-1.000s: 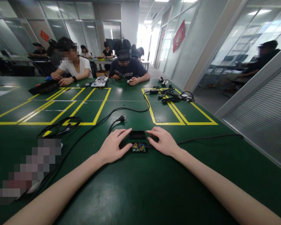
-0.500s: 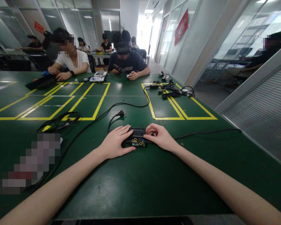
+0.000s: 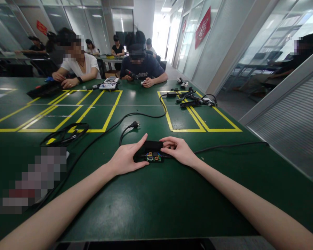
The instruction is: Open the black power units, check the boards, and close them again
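Note:
An opened black power adapter lies in front of me, its circuit board [image 3: 153, 157] with copper coils facing up. Just beyond the board is the loose black adapter cover [image 3: 153, 144], showing a plain dark face. My right hand [image 3: 177, 149] pinches the cover's right end between thumb and fingers. At the left end my left hand [image 3: 126, 158] stands on edge, fingers and thumb spread apart around the adapter. Its thumb tip reaches the near left corner of the board; whether the fingers touch the cover cannot be told. Cords run out from both sides.
A black plug [image 3: 135, 125] lies beyond my left hand. To the left are a coiled cable [image 3: 65, 134] and a blurred-out long object [image 3: 39, 173]. Cables and adapters [image 3: 191, 99] are heaped at the far right. Two people [image 3: 143, 69] work across the green table [image 3: 135, 211].
My left hand has rolled onto its edge, its fingers lifting off the cover. The cover showed a rimmed hollow before and now shows a plain face. My right hand stays at its end.

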`<state>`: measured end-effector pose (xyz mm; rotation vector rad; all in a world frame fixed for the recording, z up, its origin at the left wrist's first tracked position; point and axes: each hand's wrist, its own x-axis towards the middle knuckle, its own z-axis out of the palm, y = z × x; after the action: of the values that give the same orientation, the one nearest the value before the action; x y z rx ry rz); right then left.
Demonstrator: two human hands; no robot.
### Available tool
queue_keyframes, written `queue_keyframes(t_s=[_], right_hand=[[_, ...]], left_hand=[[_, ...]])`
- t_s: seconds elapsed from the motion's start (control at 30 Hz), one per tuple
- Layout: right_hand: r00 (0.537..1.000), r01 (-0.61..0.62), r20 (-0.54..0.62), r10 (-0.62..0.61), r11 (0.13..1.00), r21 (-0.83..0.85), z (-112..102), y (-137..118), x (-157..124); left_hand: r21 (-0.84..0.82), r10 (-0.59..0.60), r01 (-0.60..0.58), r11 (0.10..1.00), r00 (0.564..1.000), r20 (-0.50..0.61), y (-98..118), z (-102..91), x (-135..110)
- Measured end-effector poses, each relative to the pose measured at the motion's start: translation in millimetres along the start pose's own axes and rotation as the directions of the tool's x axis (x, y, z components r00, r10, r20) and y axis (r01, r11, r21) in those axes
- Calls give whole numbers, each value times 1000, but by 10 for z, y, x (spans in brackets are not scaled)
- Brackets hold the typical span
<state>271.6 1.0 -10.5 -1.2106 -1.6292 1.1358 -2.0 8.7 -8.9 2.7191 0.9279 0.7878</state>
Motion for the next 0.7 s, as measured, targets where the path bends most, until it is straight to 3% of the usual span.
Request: queue_keyframes(t_s=[0.7], right_hand=[[997, 69, 36, -67, 995, -68, -44, -18, -12]], left_hand=[[-144, 25, -30, 989, 999, -34, -74, 12, -30]])
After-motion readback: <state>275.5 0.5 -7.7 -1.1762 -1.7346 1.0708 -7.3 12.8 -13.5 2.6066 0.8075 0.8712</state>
